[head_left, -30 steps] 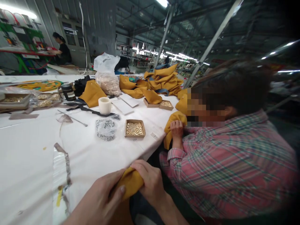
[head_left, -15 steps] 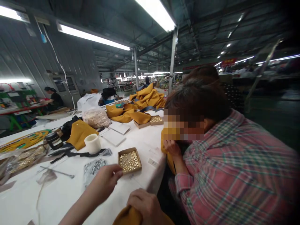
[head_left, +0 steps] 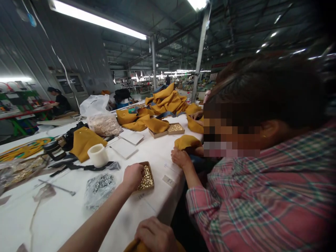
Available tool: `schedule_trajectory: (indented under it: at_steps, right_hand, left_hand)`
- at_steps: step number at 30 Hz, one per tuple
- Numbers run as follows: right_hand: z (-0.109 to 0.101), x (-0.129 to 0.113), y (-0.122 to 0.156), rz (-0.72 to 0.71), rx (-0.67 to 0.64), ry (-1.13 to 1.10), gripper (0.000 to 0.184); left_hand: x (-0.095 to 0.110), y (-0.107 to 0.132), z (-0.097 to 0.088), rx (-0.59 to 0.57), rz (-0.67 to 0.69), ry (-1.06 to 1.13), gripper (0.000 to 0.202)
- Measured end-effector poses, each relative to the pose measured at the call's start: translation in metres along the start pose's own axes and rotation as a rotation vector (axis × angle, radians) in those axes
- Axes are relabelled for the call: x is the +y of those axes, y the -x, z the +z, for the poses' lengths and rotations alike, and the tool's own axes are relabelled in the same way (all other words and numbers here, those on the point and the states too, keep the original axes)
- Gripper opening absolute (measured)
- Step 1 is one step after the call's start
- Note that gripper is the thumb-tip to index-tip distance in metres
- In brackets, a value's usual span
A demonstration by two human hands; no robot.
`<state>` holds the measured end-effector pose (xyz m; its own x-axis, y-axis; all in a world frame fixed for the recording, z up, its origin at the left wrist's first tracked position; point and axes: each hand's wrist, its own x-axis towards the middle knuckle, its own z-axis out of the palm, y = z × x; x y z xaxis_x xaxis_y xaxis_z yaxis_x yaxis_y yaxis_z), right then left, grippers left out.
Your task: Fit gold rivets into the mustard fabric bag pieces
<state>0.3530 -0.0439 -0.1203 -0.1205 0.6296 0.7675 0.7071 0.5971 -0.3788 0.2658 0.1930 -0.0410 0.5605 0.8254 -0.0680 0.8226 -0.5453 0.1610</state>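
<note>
The right hand point(head_left: 157, 234) gripping mustard fabric point(head_left: 136, 246), the left hand point(head_left: 133, 176), curled with contents unclear, should pinch gold eyelets point(head_left: 147, 177) lightly inside the cardboard box point(head_left: 152, 177).

The person's bare left hand point(head_left: 133, 176) runs through a narrow wrist into a smooth, bare forearm point(head_left: 101, 217), broader toward the near left. The bare right hand point(head_left: 156, 233) shows rounded knuckles and a broad back.

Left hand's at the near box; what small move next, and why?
Probably pinch one gold-coloured piece and lift it out: the left hand is at the box, fingertips hidden, while the right hand holds mustard fabric.
</note>
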Motion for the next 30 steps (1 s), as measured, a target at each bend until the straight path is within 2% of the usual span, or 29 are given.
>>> schedule_trajectory:
  at_steps: [2, 4, 6, 8, 11, 14, 17, 20, 21, 23, 25, 27, 30]
  right_hand:
    - [-0.016, -0.006, -0.01, -0.013, -0.015, -0.025, 0.016]
    - [-0.032, -0.008, -0.022, -0.022, -0.024, -0.051, 0.005]
    - [-0.046, -0.001, -0.039, -0.023, 0.003, -0.057, 0.017]
    - [-0.055, 0.018, -0.06, -0.012, 0.031, -0.054, 0.028]
    - [-0.069, 0.064, -0.1, 0.018, 0.079, -0.037, 0.034]
    - [-0.086, 0.109, -0.139, 0.042, 0.115, -0.014, 0.023]
    - [-0.093, 0.124, -0.152, 0.05, 0.118, -0.002, 0.012]
    - [-0.08, 0.096, -0.124, 0.05, 0.075, -0.014, 0.026]
    - [-0.071, 0.078, -0.106, 0.049, 0.051, -0.028, 0.026]
    - [-0.053, 0.038, -0.065, 0.058, -0.007, -0.068, 0.015]
    - [-0.041, 0.0, -0.026, 0.072, -0.068, -0.128, 0.014]
    - [-0.04, -0.027, -0.001, 0.078, -0.12, -0.197, 0.021]
    - [-0.051, -0.042, 0.012, 0.058, -0.142, -0.293, 0.025]
  left_hand:
    - [-0.005, -0.001, 0.003, 0.005, 0.027, -0.021, 0.016]
    - [-0.007, -0.002, 0.004, 0.011, 0.065, -0.04, 0.016]
    - [-0.007, -0.003, 0.005, 0.017, 0.105, -0.06, 0.016]
    - [-0.004, -0.003, 0.004, 0.021, 0.141, -0.075, 0.015]
    - [0.001, -0.005, 0.004, 0.028, 0.175, -0.089, 0.014]
    - [0.007, -0.007, 0.005, 0.05, 0.192, -0.088, 0.017]
    - [0.014, -0.004, 0.001, 0.114, 0.18, -0.034, 0.013]
    - [0.015, 0.01, -0.015, 0.201, 0.125, 0.083, 0.017]
    - [0.012, 0.018, -0.021, 0.222, 0.091, 0.135, 0.019]
    - [0.002, 0.044, -0.034, 0.239, 0.006, 0.262, 0.023]
    - [-0.011, 0.081, -0.042, 0.222, -0.054, 0.425, 0.027]
    - [-0.021, 0.128, -0.044, 0.162, -0.09, 0.616, 0.035]
    - [-0.02, 0.202, -0.036, 0.017, -0.193, 0.929, 0.052]
